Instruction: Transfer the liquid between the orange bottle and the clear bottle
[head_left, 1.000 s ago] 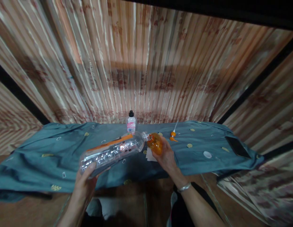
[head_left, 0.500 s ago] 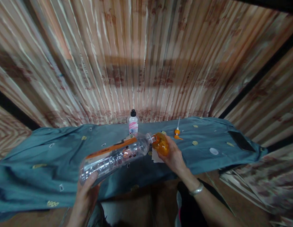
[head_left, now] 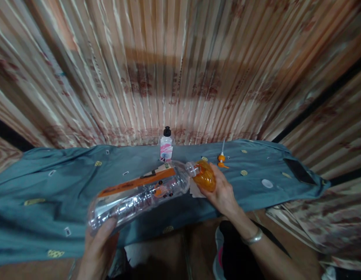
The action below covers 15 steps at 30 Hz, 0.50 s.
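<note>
A large clear plastic bottle [head_left: 139, 198] with an orange and white label lies tilted in the air, its base low at the left. My left hand [head_left: 101, 237] is closed around that base end, thumb on top. At the other end, the bottle's neck meets the mouth of a small orange see-through bottle [head_left: 204, 177]. My right hand [head_left: 222, 190] wraps around this orange bottle from the right. An orange pump top [head_left: 222, 159] with a pale tube rests on the cloth beyond my right hand. How much liquid either bottle holds, I cannot make out.
A clear bottle with a black cap and pink label [head_left: 166, 146] stands at the back. To the right lie a white disc [head_left: 267, 183] and a dark flat phone-like object [head_left: 298, 170]. White paper [head_left: 197, 189] sits under the right hand. Teal cloth [head_left: 66, 182] covers the table before a curtain [head_left: 174, 77].
The camera view has shifted slightly, and both bottles appear closer. The two hands keep their grips, with the necks still together and the large bottle still tilted.
</note>
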Each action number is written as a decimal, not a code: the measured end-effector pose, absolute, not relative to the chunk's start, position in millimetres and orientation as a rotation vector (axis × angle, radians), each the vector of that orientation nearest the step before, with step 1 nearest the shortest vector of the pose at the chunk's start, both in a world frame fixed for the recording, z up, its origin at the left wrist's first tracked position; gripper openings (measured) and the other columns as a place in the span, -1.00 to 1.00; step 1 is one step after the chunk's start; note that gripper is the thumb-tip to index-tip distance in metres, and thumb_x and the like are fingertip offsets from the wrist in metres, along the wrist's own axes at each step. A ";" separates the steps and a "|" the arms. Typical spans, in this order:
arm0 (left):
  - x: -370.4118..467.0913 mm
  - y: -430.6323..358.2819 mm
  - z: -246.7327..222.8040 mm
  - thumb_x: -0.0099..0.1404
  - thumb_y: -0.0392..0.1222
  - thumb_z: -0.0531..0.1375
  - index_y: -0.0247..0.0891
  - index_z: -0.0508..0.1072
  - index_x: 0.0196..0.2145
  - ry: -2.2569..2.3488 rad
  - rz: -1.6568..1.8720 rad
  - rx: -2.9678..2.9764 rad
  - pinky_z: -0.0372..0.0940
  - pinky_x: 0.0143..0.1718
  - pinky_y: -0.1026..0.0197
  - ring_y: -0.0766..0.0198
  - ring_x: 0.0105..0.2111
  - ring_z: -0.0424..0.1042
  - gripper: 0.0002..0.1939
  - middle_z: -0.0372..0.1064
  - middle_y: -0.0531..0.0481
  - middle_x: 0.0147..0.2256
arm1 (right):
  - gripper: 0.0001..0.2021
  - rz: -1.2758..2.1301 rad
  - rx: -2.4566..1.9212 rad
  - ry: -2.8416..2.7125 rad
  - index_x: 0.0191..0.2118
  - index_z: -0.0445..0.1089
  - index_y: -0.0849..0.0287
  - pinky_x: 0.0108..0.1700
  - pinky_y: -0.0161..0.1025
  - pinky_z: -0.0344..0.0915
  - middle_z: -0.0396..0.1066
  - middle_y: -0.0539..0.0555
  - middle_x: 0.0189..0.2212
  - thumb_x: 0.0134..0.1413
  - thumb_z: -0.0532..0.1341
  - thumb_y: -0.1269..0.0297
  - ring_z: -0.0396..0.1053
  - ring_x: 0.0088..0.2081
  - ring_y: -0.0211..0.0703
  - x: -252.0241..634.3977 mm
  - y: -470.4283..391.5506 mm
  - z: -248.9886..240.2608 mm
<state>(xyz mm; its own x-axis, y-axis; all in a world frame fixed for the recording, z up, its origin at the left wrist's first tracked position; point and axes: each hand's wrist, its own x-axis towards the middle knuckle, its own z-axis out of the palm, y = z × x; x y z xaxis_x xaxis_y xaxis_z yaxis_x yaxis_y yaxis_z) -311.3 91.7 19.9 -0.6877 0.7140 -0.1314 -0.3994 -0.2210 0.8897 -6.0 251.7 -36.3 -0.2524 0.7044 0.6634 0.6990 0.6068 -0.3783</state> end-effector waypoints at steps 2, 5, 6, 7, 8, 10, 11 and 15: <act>-314.0 90.4 19.8 -0.15 0.04 0.66 0.02 0.64 0.09 1.296 1.973 0.406 0.56 0.10 -0.07 -0.15 0.02 0.63 -0.20 0.66 0.02 -0.04 | -0.18 -0.002 -1.114 -1.986 0.51 0.14 0.17 0.36 0.18 0.48 0.49 0.32 0.31 0.23 0.41 0.14 0.50 0.32 0.22 -5.8 251.2 -36.3; -316.2 89.3 18.5 -0.12 0.00 0.64 0.03 0.64 0.08 1.299 1.953 0.398 0.56 0.10 -0.12 -0.21 0.05 0.62 -0.25 0.66 0.01 -0.06 | -0.18 -0.019 -1.123 -1.988 0.51 0.13 0.17 0.36 0.20 0.48 0.49 0.32 0.31 0.24 0.40 0.12 0.50 0.31 0.24 -6.2 250.9 -36.1; -316.2 89.3 17.8 -0.12 0.01 0.64 0.03 0.64 0.08 1.303 1.948 0.397 0.56 0.10 -0.14 -0.23 0.05 0.62 -0.25 0.66 0.00 -0.06 | -0.18 -0.022 -1.124 -1.989 0.51 0.13 0.17 0.36 0.21 0.48 0.49 0.32 0.31 0.24 0.40 0.12 0.50 0.31 0.24 -6.5 250.8 -35.9; -316.0 89.4 16.9 -0.12 0.02 0.64 0.03 0.63 0.08 1.309 1.945 0.396 0.56 0.11 -0.16 -0.25 0.06 0.61 -0.25 0.66 -0.01 -0.06 | -0.18 -0.023 -1.123 -1.989 0.51 0.13 0.17 0.36 0.21 0.48 0.49 0.32 0.31 0.23 0.40 0.13 0.50 0.31 0.24 -6.7 250.7 -35.8; -315.4 89.6 15.8 -0.11 0.03 0.63 0.04 0.63 0.09 1.314 1.944 0.398 0.56 0.11 -0.18 -0.26 0.06 0.61 -0.24 0.66 -0.02 -0.05 | -0.18 -0.022 -1.122 -1.988 0.51 0.13 0.17 0.36 0.21 0.48 0.49 0.32 0.30 0.23 0.40 0.13 0.50 0.31 0.24 -6.9 250.7 -35.8; -313.9 89.9 13.1 -0.09 0.05 0.62 0.04 0.61 0.11 1.317 1.948 0.402 0.54 0.11 -0.18 -0.26 0.06 0.61 -0.23 0.65 -0.04 -0.03 | -0.18 -0.020 -1.123 -1.987 0.51 0.13 0.17 0.36 0.21 0.48 0.50 0.32 0.30 0.23 0.40 0.13 0.50 0.31 0.23 -7.0 250.7 -35.7; -313.2 90.0 11.5 -0.08 0.05 0.62 0.04 0.60 0.12 1.316 1.952 0.401 0.54 0.12 -0.16 -0.24 0.07 0.61 -0.23 0.65 -0.03 -0.02 | -0.18 -0.019 -1.127 -1.987 0.51 0.13 0.17 0.36 0.20 0.48 0.50 0.32 0.30 0.24 0.40 0.12 0.50 0.31 0.23 -6.9 250.7 -35.8; -313.6 89.6 4.6 -0.06 0.07 0.61 0.03 0.61 0.10 1.313 1.989 0.380 0.50 0.14 -0.09 -0.17 0.09 0.58 -0.26 0.63 0.00 0.00 | -0.16 -0.009 -1.133 -1.999 0.52 0.12 0.16 0.36 0.21 0.48 0.48 0.32 0.32 0.24 0.41 0.09 0.49 0.32 0.24 -5.7 251.6 -36.4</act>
<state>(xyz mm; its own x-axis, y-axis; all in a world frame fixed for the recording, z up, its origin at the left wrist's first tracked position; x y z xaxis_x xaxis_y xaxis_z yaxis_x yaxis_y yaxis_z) -313.6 89.6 4.6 -0.7032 0.6981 -0.1352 -0.3986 -0.2296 0.8879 -5.7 251.6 -36.4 -0.2601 0.7112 0.6531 0.7171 0.5952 -0.3626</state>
